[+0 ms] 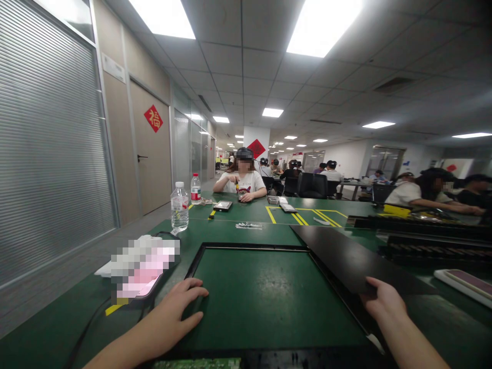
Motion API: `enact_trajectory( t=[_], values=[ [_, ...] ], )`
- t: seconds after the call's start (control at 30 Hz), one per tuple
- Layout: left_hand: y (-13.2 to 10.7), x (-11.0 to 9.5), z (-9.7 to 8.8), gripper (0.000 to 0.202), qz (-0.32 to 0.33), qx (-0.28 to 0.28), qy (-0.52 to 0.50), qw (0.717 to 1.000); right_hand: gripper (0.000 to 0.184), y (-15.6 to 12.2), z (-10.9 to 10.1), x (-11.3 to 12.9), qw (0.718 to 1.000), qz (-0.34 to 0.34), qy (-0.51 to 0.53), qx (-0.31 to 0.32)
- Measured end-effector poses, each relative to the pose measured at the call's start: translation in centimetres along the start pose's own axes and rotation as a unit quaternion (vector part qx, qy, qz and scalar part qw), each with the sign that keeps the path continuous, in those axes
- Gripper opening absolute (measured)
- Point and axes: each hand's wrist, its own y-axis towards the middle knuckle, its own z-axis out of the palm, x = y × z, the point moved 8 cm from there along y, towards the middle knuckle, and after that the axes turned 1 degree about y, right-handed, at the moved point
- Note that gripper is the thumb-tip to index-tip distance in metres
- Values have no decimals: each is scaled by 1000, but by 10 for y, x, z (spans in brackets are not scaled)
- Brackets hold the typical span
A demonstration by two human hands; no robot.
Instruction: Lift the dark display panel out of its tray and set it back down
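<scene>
Black and thin, a flat panel (348,259) lies tilted across the right side of a black rectangular frame (200,259) on the green bench (246,225), and the head view shows the right hand (384,302) grasping the panel's near corner, thumb on top and fingers under it. The left hand (179,307) lies flat, its fingers released and spread on the frame's left rail, gripping nothing.

Held by one corner only, the panel looks likely to sag or twist; I judge it could slip from the pinch, or scrape its far edge along the frame and the bench mat. The frame is only pressed down, so a sideways tug might slide it toward the cable (88,323) and the blurred device (142,266) just beside the left hand. A water bottle (179,206) stands farther back on the left, well apart.

Beyond lies a long open workroom: green benches with yellow tape lines (298,218), dark trays (423,246) on the right, ceiling light panels, a shuttered glass wall and a door on the left. A seated person (242,184) works at the next bench, others farther off.
</scene>
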Motion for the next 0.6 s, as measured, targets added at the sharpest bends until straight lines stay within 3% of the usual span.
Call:
enact_trajectory(
  t=[0.13, 0.4, 0.6],
  values=[
    [0, 1, -1, 33, -3, -2, -7, 1000, 24, -4, 4, 3, 1000, -10, 3, 8],
    [2, 2, -8, 32, 15, -19, -33, 999, 21, -22, 27, 14, 994, -54, 21, 90],
    [10, 10, -22, 40, -11, -87, -32, 996, 15, -50, 45, 9, 990, -39, 11, 138]
  ],
)
